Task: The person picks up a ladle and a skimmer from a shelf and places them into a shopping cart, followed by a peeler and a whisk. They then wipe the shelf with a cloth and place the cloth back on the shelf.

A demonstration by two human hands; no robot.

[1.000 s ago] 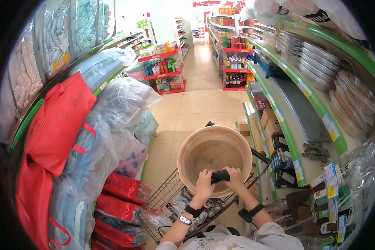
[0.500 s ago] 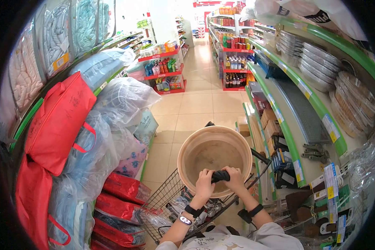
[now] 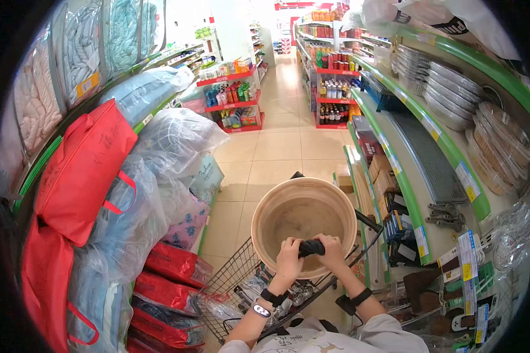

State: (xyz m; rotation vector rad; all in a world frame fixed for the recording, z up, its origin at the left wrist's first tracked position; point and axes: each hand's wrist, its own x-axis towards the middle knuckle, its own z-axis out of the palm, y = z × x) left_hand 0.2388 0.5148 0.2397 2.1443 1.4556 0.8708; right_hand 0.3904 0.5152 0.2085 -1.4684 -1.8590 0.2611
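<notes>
My left hand (image 3: 289, 256) and my right hand (image 3: 332, 249) are closed side by side around a black twisted cloth (image 3: 311, 247). Only the short stretch of cloth between my fists shows; the rest is hidden in my fingers. Beneath it stands a large beige bucket (image 3: 350, 219), wide at the mouth, with murky, stained-looking contents or bottom. Its near rim lies just below my hands. The bucket is at the wire shopping cart (image 3: 232, 279), whose basket holds several metallic and plastic-wrapped items.
Shelves line both sides. On the left are a red bag (image 3: 85, 170), plastic-wrapped bedding (image 3: 135, 206) and stacked red packages (image 3: 174, 265). Foil trays (image 3: 450, 91), baskets (image 3: 500, 147) and hanging utensils fill the right. Drink displays (image 3: 235, 97) flank the tiled aisle (image 3: 271, 170) ahead.
Hardly anything differs. Both hands keep their grip on the black cloth above the bucket, and the cloth between them looks slightly shifted. Bucket and cart stay in place.
</notes>
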